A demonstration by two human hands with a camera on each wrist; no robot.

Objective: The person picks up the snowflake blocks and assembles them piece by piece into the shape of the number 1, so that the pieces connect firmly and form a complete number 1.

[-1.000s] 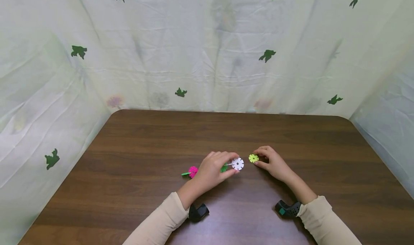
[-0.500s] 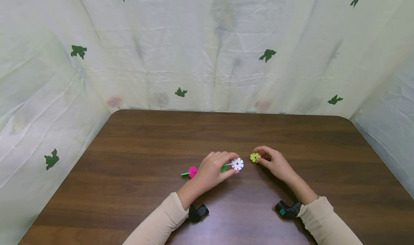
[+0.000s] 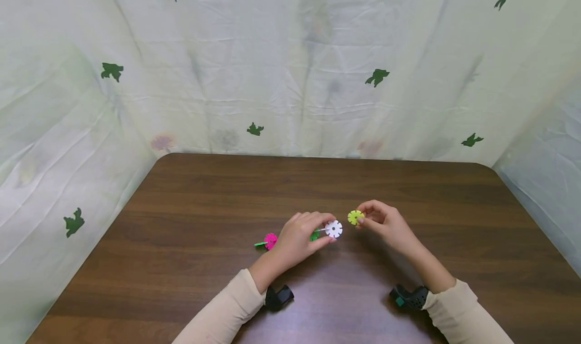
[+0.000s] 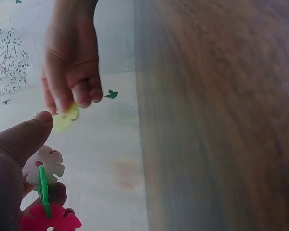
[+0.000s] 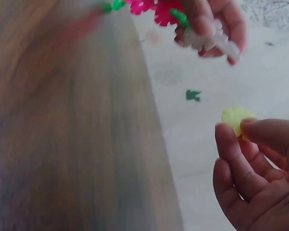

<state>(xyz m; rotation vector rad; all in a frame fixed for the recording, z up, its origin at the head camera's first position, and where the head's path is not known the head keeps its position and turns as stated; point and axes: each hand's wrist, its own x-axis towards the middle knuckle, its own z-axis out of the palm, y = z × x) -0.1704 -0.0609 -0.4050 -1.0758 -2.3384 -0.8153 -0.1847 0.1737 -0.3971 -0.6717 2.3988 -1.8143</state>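
My left hand (image 3: 297, 235) grips a chain of notched plastic snowflake discs slotted into one another. The white disc (image 3: 333, 229) sits at its right end, between thumb and fingers. Green and pink discs follow to the left, with a pink disc (image 3: 270, 241) and a green end disc (image 3: 260, 243) showing past the hand; the middle of the chain is partly hidden. My right hand (image 3: 390, 228) pinches a single yellow disc (image 3: 355, 217) between thumb and fingers. A small gap separates the yellow disc from the white one.
Both hands are over a brown wood-grain table (image 3: 204, 192). A pale cloth (image 3: 281, 71) with green leaf-like bird prints hangs behind and at the sides. Black wrist cameras sit on the left wrist (image 3: 279, 298) and right wrist (image 3: 408, 297).
My right hand has risen slightly away from me, and its thumb has shifted from the yellow disc's rim onto its face. The left hand and its chain have stayed almost still.
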